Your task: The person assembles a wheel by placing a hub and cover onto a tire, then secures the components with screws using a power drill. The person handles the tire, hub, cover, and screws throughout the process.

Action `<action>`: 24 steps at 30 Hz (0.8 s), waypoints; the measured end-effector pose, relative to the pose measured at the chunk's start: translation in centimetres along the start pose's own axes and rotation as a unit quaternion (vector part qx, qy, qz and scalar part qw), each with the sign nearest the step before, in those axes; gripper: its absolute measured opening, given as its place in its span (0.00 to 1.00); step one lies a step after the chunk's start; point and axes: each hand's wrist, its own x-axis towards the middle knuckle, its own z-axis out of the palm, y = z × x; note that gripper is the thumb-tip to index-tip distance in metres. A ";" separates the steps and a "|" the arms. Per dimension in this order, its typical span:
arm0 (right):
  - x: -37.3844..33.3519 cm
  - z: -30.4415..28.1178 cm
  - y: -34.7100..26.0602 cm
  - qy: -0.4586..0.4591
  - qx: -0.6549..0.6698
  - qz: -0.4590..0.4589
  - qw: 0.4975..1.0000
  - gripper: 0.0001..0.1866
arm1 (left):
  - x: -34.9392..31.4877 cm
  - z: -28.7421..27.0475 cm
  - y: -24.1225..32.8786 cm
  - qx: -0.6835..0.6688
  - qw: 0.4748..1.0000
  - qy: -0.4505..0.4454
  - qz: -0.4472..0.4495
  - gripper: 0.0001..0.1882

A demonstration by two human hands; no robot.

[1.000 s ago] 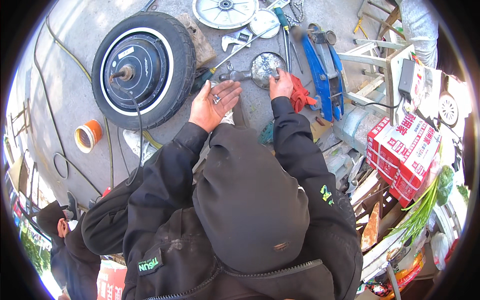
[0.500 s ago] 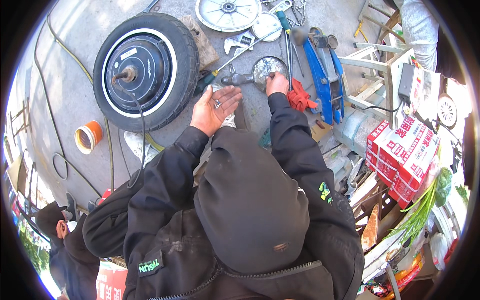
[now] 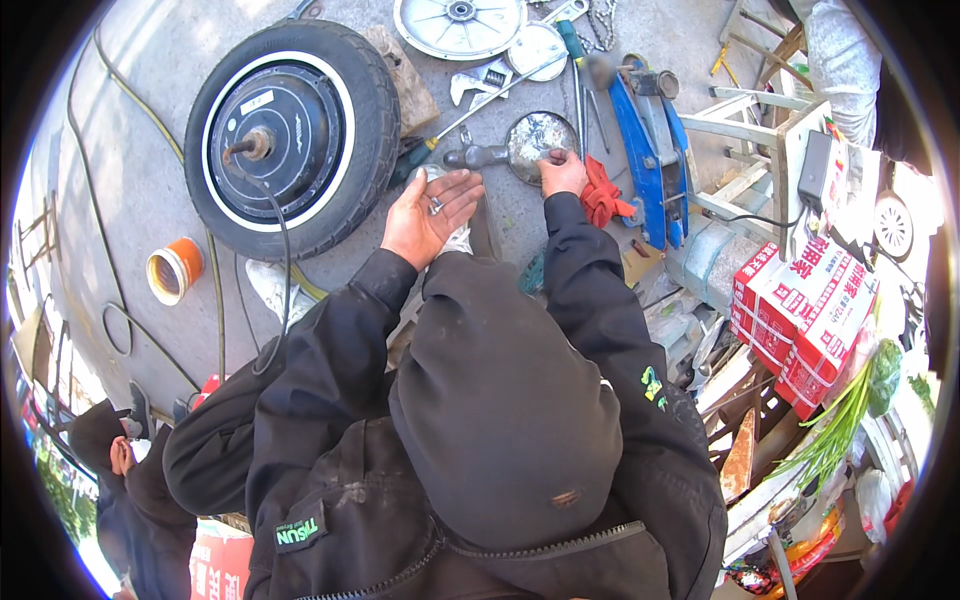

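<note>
Where right hand [image 3: 563, 172] rests: shiny dented disc [image 3: 535, 142]

One tyred hub-motor wheel [image 3: 290, 135], one bare silver wheel disc [image 3: 460, 22], one orange tape roll [image 3: 172, 272], one adjustable wrench [image 3: 478, 82], one red rag [image 3: 603, 195], two stacked red-and-white cartons [image 3: 810, 310]

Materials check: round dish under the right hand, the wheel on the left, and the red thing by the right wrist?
Round dish: looks like bare metal, shiny with mottled glare. Wheel: matte black tyre, likely rubber, around a dark, probably metal hub with a white ring. Red thing: probably cloth, crumpled in soft folds.
</note>
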 end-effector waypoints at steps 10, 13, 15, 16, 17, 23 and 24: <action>-8.8 -8.3 -9.9 -0.276 0.588 0.199 0.734 0.09 | 2.4 1.1 -1.9 -0.013 1.000 -0.005 -0.003 0.36; -10.7 -9.2 -13.0 -0.330 0.522 0.122 0.777 0.09 | 2.5 1.8 -2.2 0.014 0.998 -0.054 -0.017 0.37; -11.3 -9.2 -13.6 -0.304 0.464 0.061 0.830 0.09 | 2.2 2.4 -2.0 0.007 0.998 -0.066 -0.017 0.36; -11.5 -9.2 -13.7 -0.292 0.444 0.039 0.846 0.08 | 2.1 2.5 -1.9 -0.002 0.997 -0.071 -0.013 0.36; -11.7 -9.1 -13.8 -0.281 0.423 0.017 0.861 0.08 | 2.0 2.5 -1.8 -0.011 0.997 -0.076 -0.008 0.35; -10.8 -7.9 -10.6 -0.211 0.375 0.046 0.901 0.13 | 0.9 1.9 -0.9 0.076 0.996 -0.039 0.006 0.28; -10.8 -7.9 -10.4 -0.219 0.348 0.054 0.910 0.14 | 0.6 1.3 -0.8 0.086 0.996 -0.033 0.002 0.27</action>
